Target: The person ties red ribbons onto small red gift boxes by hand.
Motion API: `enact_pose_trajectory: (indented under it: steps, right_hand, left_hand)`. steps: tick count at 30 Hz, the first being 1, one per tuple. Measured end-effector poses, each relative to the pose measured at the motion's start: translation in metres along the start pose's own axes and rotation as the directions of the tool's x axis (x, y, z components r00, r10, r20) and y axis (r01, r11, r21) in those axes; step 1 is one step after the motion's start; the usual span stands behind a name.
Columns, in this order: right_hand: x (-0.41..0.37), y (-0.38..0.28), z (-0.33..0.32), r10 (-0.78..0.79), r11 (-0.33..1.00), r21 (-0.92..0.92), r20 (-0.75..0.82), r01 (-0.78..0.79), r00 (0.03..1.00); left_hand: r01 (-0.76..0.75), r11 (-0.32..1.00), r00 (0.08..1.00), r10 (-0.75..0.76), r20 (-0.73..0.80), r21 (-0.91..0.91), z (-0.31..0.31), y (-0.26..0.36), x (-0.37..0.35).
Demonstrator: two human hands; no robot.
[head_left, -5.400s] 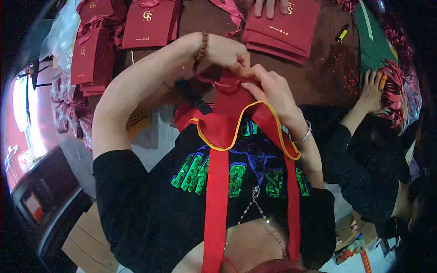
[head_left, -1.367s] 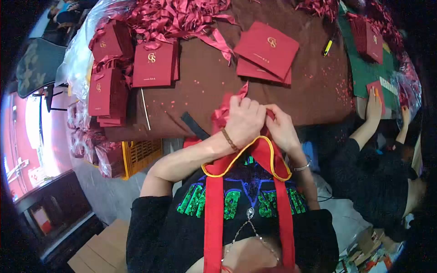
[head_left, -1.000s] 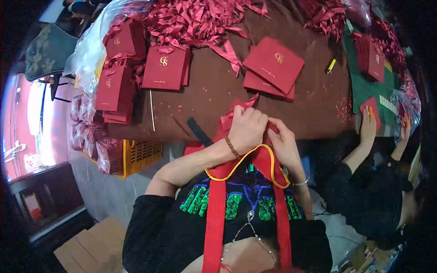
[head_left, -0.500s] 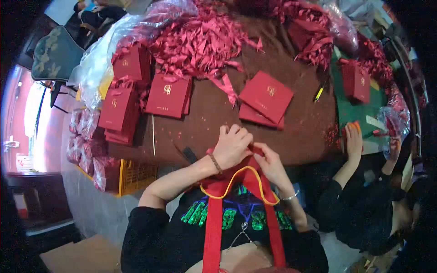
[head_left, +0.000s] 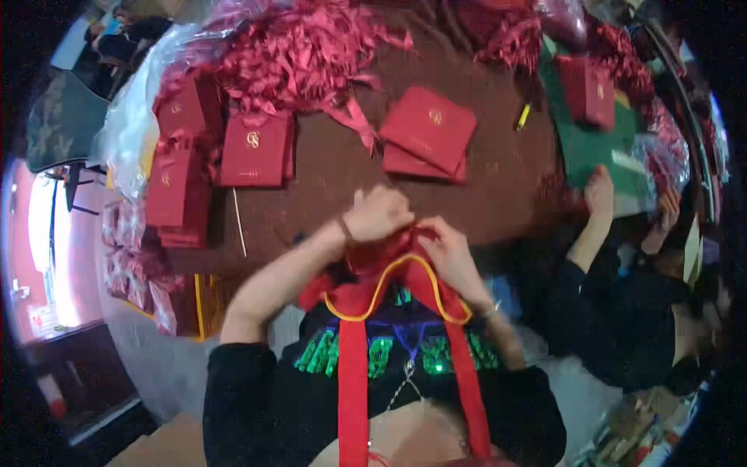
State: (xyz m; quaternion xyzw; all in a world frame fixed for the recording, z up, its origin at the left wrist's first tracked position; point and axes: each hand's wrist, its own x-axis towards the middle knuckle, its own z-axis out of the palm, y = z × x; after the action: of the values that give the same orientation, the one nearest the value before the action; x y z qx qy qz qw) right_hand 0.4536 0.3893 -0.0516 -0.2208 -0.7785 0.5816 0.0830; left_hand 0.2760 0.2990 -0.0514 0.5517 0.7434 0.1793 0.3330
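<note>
My left hand (head_left: 379,214) is at the near table edge, slightly blurred, its fingers curled closed. Close beside it, my right hand (head_left: 450,247) has its thumb and fingers pinched together. A dark red item (head_left: 375,255) shows just below the two hands; its shape is mostly hidden, and I cannot make out what the fingers grip. Under my wrists lies a red apron (head_left: 352,381) with yellow trim. Beyond the hands, two red paper bags with gold print (head_left: 430,128) lie stacked flat on the brown cloth (head_left: 327,163).
At the left stand more red bags (head_left: 255,152) below a heap of red ribbons (head_left: 303,54). A thin stick (head_left: 240,223) and a yellow cutter (head_left: 523,117) lie on the cloth. To the right, a co-worker's hand (head_left: 599,193) rests by a green mat (head_left: 582,148). A yellow crate (head_left: 204,305) stands lower left.
The view has shifted, so the table things sit higher and further left. My hands remain close together at the table edge. The co-worker's near hand no longer shows the orange thing.
</note>
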Motion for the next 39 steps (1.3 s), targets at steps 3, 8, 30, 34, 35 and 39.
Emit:
enact_pose_trajectory:
  steps: [3, 8, 30, 34, 35, 39]
  right_hand:
    - [0.001, -0.008, 0.001, -0.183, 0.977, -0.114, 0.005, 0.182, 0.983]
    - [0.001, -0.012, 0.002, -0.067, 0.993, -0.097, 0.001, 0.067, 0.998]
    - [0.015, 0.01, -0.003, 0.166, 0.925, 0.312, 0.182, -0.218, 0.969]
    - [0.016, -0.004, -0.009, 0.183, 0.982, 0.001, 0.202, -0.187, 0.962]
    - [0.016, -0.004, -0.009, 0.184, 0.982, -0.001, 0.204, -0.187, 0.962]
    - [0.015, -0.006, -0.005, 0.095, 0.992, 0.059, 0.19, -0.108, 0.977]
  left_hand:
    - [-0.07, 0.959, 0.966, 0.133, 0.22, -0.273, -0.016, -0.013, 0.008]
    - [0.189, 0.87, 0.94, -0.027, 0.34, -0.456, -0.025, 0.002, 0.011]
    - [0.223, 0.955, 0.974, -0.224, 0.016, -0.194, -0.026, -0.025, -0.009]
    - [0.146, 0.705, 0.986, -0.16, 0.046, -0.694, -0.019, -0.025, -0.001]
    - [0.061, 0.679, 0.998, -0.042, 0.044, -0.731, -0.022, -0.022, -0.001]
    - [0.058, 0.726, 0.977, 0.101, 0.189, -0.685, -0.034, -0.027, 0.005]
